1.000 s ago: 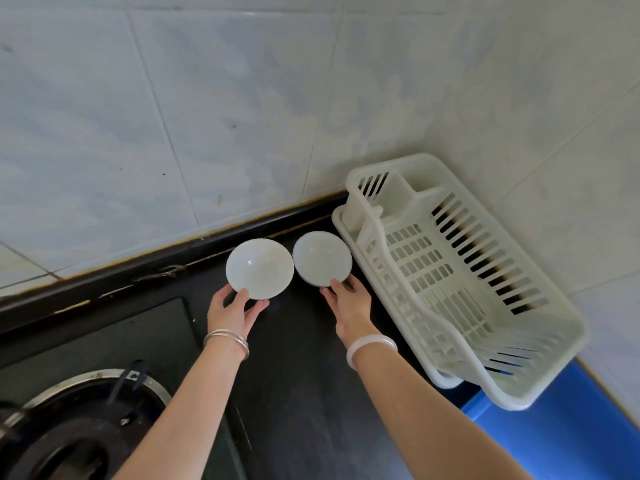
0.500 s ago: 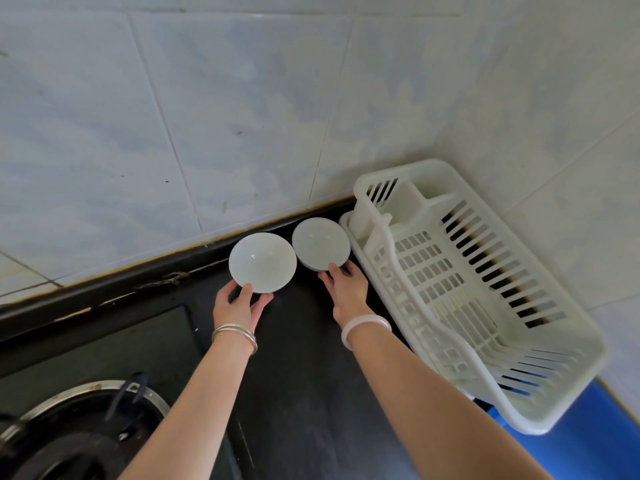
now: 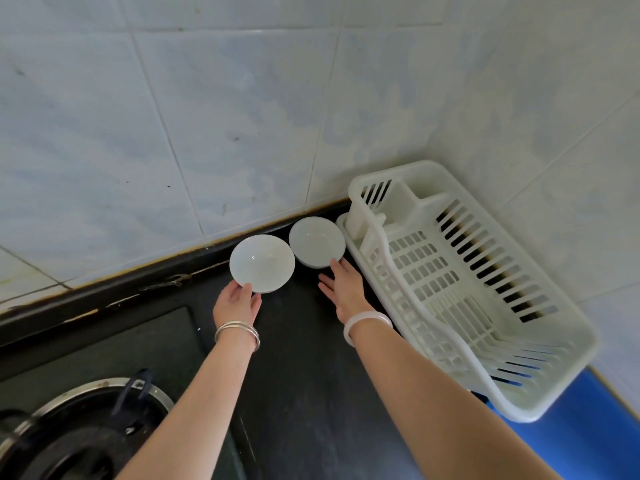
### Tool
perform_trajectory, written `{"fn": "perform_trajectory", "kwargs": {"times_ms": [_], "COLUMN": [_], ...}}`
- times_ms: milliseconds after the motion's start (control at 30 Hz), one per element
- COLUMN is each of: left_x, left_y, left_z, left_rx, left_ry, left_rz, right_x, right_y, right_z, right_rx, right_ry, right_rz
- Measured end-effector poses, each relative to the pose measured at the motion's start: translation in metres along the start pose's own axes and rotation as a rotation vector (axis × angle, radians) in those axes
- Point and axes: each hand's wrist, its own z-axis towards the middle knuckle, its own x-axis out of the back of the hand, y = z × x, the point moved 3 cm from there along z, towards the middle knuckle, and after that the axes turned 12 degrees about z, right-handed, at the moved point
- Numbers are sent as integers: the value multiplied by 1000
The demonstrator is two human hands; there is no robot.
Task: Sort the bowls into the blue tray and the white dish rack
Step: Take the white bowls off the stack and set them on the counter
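Left grip (image 3: 237,301) pinches near rim of left bowl (image 3: 262,263), thumb on top, fingers underneath hidden. Right grip (image 3: 346,289) spread flat, fingertips touching right bowl (image 3: 317,242) on dark surface (image 3: 304,375), just beside white dish rack (image 3: 568,341). Blue tray (image 3: 588,434) partly under rack, cut off.

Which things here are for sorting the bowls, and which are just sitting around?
For the job: left bowl, right bowl, white dish rack, blue tray, left hand, right hand.
Just lying about: gas burner, tiled wall.
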Motion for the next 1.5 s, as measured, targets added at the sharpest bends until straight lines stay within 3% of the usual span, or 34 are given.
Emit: {"fn": "perform_trajectory", "kwargs": {"times_ms": [267, 500, 700, 933, 1133, 1500], "left_x": [10, 19, 15, 3, 12, 15], "left_y": [-13, -56, -123, -192, -220, -223], "left_z": [-34, -128, -233, -329, -351, -355], "left_rx": [-224, -336, -443, -691, -738, -729], "left_ry": [-29, -365, -680, -925, -899, -825], "left_rz": [321, 620, 983, 1346, 1480, 1439], "right_x": [24, 105, 231, 354, 382, 381], "right_y": [-17, -30, -20, 28, 62, 68], "right_z": [-46, -143, -240, -332, -359, -353], "right_rx": [67, 245, 375, 296, 210, 189], "right_ry": [-92, -105, 162, 542, 569, 666], "right_rz": [-312, -459, -596, -997, -1042, -1075]}}
